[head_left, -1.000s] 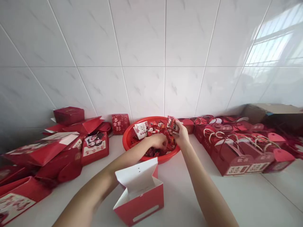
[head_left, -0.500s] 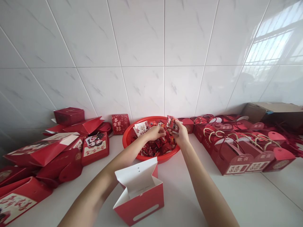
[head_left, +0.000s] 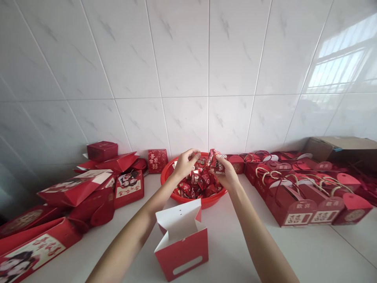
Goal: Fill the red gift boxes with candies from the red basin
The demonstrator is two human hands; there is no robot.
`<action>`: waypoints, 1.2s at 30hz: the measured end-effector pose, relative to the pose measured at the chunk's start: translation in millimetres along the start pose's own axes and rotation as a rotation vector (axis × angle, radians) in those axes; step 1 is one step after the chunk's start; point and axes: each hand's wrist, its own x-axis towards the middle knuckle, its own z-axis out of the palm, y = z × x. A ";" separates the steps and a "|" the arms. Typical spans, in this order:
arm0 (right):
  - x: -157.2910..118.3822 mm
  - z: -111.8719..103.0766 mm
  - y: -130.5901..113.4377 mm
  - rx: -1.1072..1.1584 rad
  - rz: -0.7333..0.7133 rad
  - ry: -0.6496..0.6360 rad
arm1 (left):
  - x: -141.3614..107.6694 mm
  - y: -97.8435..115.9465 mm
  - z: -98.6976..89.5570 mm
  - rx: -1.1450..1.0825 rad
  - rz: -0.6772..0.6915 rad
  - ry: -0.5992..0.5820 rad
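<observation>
While loose red cardboard boxes (head_left: 92, 210) lie heaped at the far left of the white table (head_left: 225, 239), some folded flat or gaping, I'd call that lot not yet dealt with. Next along, a small square red packet with white characters (head_left: 157, 161) stands upright by the pale tiled wall (head_left: 184, 118). On to the middle: one red card box with a white inside (head_left: 191, 247) sits nearest us, top open, so this one looks unfinished; its bottom is out of sight. Beyond it, the left hand (head_left: 186, 163) hovers over the basket, fingers bent, tips near the thumb; whether they pinch anything, I can't tell. That round red plastic basket (head_left: 203, 203) has plenty of shiny red wrapped sweets (head_left: 203, 181) left. Over its right side, the right hand (head_left: 228, 173) has its fingers curled tight around a glossy red wrapper with white lettering (head_left: 216, 159), held up. Far right, rows of red boxes with rope handles (head_left: 297, 206) stand gathered shut, done by my reckoning, with a brown cardboard carton (head_left: 347, 142) behind.
</observation>
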 end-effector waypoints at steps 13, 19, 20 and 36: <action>-87.0 58.0 -20.3 -0.313 -0.147 -0.219 | -75.6 110.5 -62.5 0.124 0.108 0.103; -115.9 60.5 -47.5 -0.598 -0.279 -0.336 | -124.4 134.6 -94.4 0.223 0.008 -0.109; -119.3 60.5 -51.4 -0.661 -0.299 -0.375 | -132.0 135.6 -98.6 0.267 -0.039 -0.193; -109.3 55.4 -39.7 -0.911 -0.282 -0.439 | -107.7 103.6 -91.5 0.179 -0.296 -0.664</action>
